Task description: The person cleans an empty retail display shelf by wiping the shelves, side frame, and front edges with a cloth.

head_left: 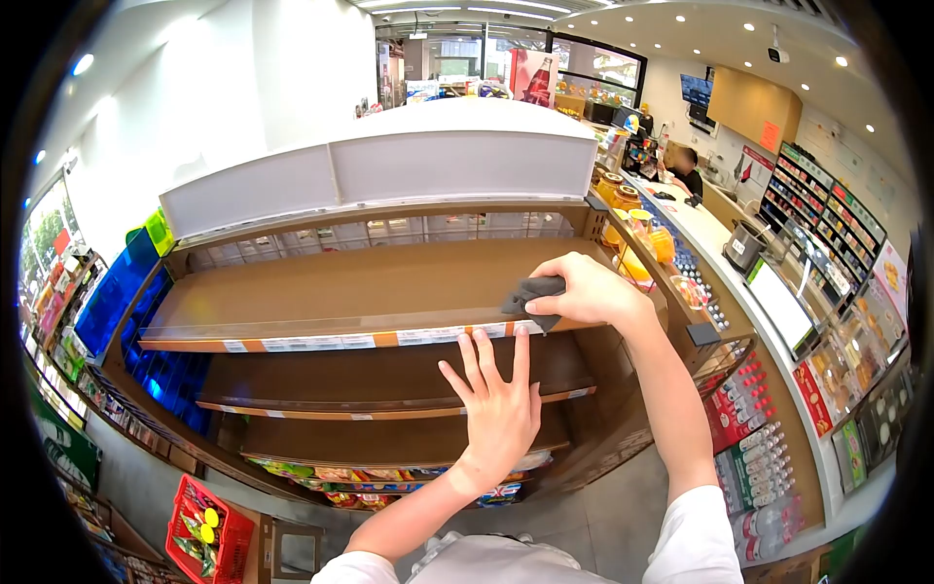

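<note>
My right hand [589,290] grips a dark grey cloth [533,296] at the right end of the brown top shelf [370,277]. The cloth touches the shelf near its front edge. My left hand [499,394] has its fingers spread, with the fingertips against the price-label strip [428,335] along that edge. Nothing is in the left hand. A clear plastic lip runs along the front of the shelf. Below it, two more brown shelves [389,382] show bare boards.
Packaged snacks [370,477] fill the low shelves. A red basket [209,535] with goods stands at lower left. To the right are bottle packs [754,467] and a long counter [715,229], with a person [686,173] behind it. Blue panels [117,297] flank the shelf's left side.
</note>
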The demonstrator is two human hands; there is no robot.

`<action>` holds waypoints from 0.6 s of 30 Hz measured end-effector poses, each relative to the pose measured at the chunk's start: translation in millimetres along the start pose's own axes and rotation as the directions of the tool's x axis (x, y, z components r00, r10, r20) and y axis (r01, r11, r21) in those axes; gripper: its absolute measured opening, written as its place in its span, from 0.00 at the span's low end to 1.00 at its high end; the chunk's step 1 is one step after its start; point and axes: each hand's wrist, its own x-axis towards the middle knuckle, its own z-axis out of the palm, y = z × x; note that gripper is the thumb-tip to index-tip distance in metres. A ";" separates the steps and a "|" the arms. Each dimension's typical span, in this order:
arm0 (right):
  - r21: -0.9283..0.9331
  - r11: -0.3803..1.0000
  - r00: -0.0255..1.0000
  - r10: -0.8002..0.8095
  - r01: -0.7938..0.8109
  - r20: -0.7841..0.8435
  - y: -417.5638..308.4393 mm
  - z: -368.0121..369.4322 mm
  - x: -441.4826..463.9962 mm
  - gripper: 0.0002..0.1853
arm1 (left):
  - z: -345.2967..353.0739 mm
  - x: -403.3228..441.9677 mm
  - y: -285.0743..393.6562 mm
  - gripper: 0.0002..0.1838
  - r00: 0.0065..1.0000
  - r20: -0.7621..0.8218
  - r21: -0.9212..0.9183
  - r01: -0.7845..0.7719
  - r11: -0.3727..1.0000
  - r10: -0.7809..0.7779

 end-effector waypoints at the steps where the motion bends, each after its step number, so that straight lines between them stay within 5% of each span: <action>1: 0.001 1.000 1.000 0.005 -0.005 0.001 1.9 1.0 -0.7 0.23 | -0.6 0.2 0.9 0.46 1.000 0.008 -0.025 0.010 1.000 -0.010; 18: -0.017 0.997 0.996 0.071 -0.072 -0.055 21.6 -1.3 -6.8 0.22 | 1.6 0.2 1.1 0.48 1.000 0.029 -0.010 0.012 1.000 -0.012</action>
